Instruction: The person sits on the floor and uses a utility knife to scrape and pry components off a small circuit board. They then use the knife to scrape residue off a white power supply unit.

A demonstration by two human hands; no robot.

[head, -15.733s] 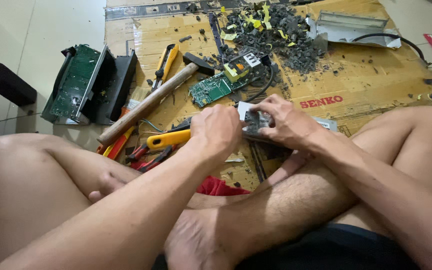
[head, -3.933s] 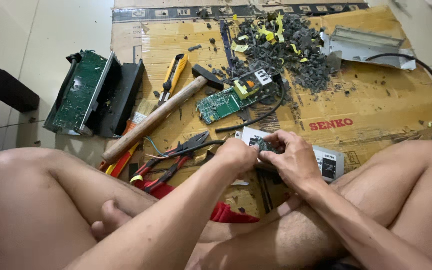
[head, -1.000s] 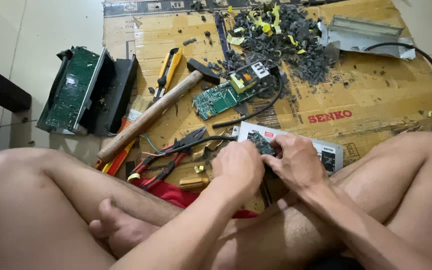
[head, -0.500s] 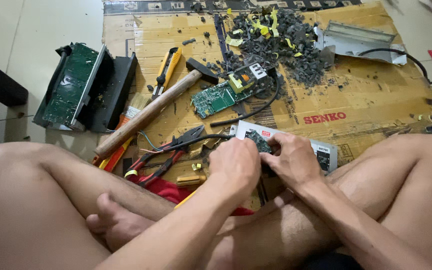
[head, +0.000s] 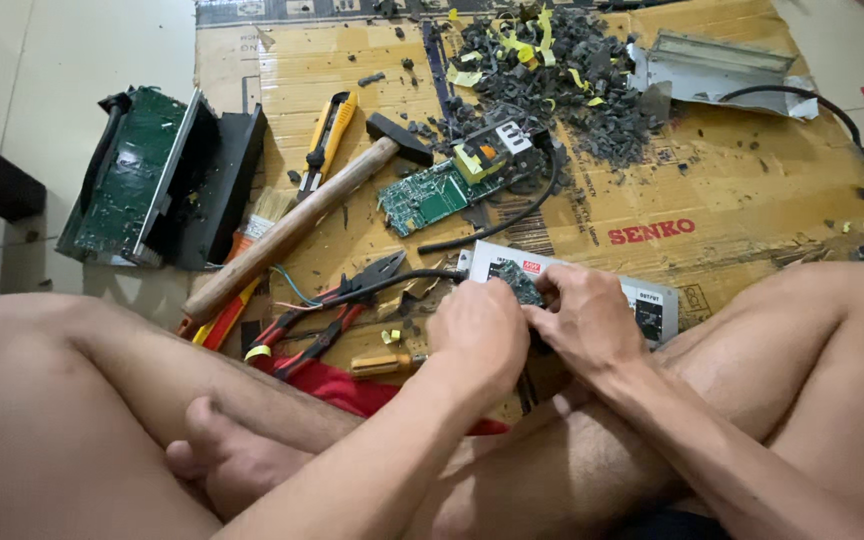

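Shifted little since half a second earlier: left hand [head: 480, 335] and right hand [head: 584, 322] kept together, pinched on the small green circuit board [head: 515, 279] over the grey metal power-supply case [head: 642, 300]. Left wooden-handled hammer [head: 302, 220] untouched at ten o'clock.

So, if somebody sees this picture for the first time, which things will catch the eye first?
First, the two hands at the centre: the left hand and the right hand meet over a small silver power supply unit with a green board inside. Then the wooden-handled hammer lying diagonally on the brown cardboard sheet. Behind it, a heap of dark broken pieces with yellow scraps lies at the far edge.
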